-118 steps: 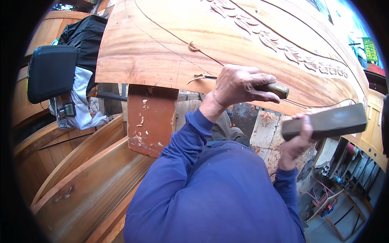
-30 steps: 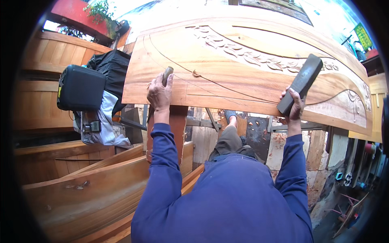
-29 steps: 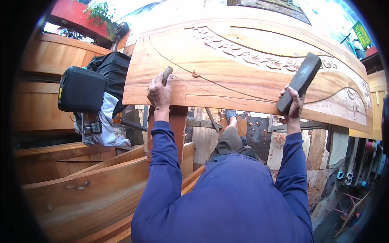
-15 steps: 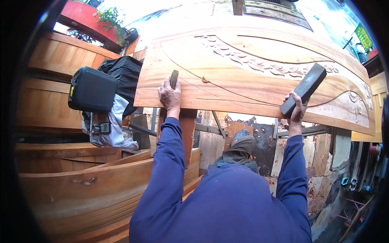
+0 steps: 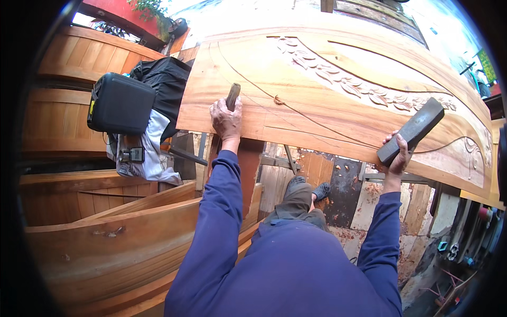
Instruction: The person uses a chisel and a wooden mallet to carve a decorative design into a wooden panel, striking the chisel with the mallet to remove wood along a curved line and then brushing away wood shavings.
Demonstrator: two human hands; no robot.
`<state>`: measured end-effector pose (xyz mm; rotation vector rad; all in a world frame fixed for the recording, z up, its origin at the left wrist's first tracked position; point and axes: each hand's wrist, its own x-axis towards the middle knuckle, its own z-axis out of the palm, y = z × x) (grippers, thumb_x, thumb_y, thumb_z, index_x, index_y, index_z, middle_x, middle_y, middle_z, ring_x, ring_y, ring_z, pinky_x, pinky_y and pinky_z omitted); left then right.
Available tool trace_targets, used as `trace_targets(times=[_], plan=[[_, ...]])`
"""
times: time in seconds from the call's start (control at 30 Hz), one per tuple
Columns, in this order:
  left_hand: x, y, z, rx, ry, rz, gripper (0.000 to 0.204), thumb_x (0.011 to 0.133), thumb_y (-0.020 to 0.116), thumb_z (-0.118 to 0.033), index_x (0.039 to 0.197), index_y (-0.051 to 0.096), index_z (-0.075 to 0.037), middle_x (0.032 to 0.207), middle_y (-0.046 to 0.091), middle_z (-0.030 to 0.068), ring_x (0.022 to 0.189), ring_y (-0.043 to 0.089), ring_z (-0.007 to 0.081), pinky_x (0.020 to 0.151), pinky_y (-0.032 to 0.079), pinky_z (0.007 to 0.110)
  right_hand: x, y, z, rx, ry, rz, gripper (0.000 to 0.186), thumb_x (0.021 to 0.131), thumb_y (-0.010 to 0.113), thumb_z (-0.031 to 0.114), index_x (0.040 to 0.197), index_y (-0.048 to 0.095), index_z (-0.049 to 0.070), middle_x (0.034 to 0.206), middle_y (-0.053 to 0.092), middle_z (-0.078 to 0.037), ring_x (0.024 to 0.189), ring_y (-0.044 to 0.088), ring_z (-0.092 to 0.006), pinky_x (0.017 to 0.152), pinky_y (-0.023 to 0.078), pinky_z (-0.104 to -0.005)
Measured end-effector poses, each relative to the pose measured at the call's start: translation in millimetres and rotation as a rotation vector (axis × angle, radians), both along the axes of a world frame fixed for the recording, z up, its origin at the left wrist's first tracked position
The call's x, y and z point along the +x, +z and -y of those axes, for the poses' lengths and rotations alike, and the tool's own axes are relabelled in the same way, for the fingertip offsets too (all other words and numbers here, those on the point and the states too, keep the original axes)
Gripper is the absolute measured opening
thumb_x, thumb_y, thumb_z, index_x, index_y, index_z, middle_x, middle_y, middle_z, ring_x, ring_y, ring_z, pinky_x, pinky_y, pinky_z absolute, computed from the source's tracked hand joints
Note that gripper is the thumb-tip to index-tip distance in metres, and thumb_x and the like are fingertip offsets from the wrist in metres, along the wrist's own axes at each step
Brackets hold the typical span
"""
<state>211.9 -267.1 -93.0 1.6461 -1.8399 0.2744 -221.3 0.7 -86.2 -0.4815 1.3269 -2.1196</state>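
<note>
A large wooden panel [image 5: 327,124] lies in front of me, carved with a band of leaves [image 5: 354,87] and cut with long curved lines. Near its left end my left hand [image 5: 227,120] is closed around a short wooden tool handle [image 5: 233,95]; the tool's blade, if any, is hidden. Over the panel's near edge, to the right, my right hand [image 5: 401,153] grips a long dark rectangular block [image 5: 414,129] by its lower end. The block slants up and to the right. A small curled wood shaving [image 5: 278,100] sits on one of the curved lines.
A black case [image 5: 121,103] stands left of the panel, beside a black cover and white cloth [image 5: 156,153]. Wooden boards and doors [image 5: 121,238] are stacked at the left. Beneath the panel, shavings litter the patchwork floor [image 5: 343,185]. A red planter [image 5: 124,18] is at the far left.
The view has turned slightly, so the panel's right side sits lower. Both of my shoes now show, where one did before. Both hands keep their holds.
</note>
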Motion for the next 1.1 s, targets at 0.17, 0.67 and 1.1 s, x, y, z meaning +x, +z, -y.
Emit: trace_targets(times=[0.17,0.67,1.1], plan=[[4,-1,-2,-0.022,0.001,-0.030,0.040,0.090,0.077,-0.040,0.102,0.069,-0.003,0.101,0.069,0.0177,0.106,0.063,0.0379,0.095,0.053,0.049,2,-1,1,-0.013,0.009,-0.004,0.032,0.092,0.070,0.016,0.116,0.059,-0.003,0.099,0.063,-0.011,0.082,0.066,-0.0206,0.072,0.058,-0.0358],[5,3,-14,-0.118,-0.259,-0.077,0.039,0.085,0.080,-0.041,0.109,0.073,-0.012,0.094,0.072,0.0093,0.086,0.071,0.0336,0.078,0.059,0.047,-12,-10,0,0.072,0.071,-0.019,0.038,0.097,0.067,0.024,0.120,0.056,-0.003,0.105,0.060,-0.010,0.091,0.062,-0.0190,0.080,0.055,-0.0336],[11,11,-19,0.025,-0.524,-0.130,0.042,0.083,0.080,-0.035,0.111,0.072,-0.005,0.093,0.070,0.0112,0.087,0.069,0.0314,0.077,0.058,0.043,-17,-13,1,0.124,-0.009,-0.018,0.041,0.096,0.068,0.027,0.119,0.054,-0.004,0.104,0.059,-0.011,0.091,0.061,-0.0206,0.084,0.054,-0.0338]])
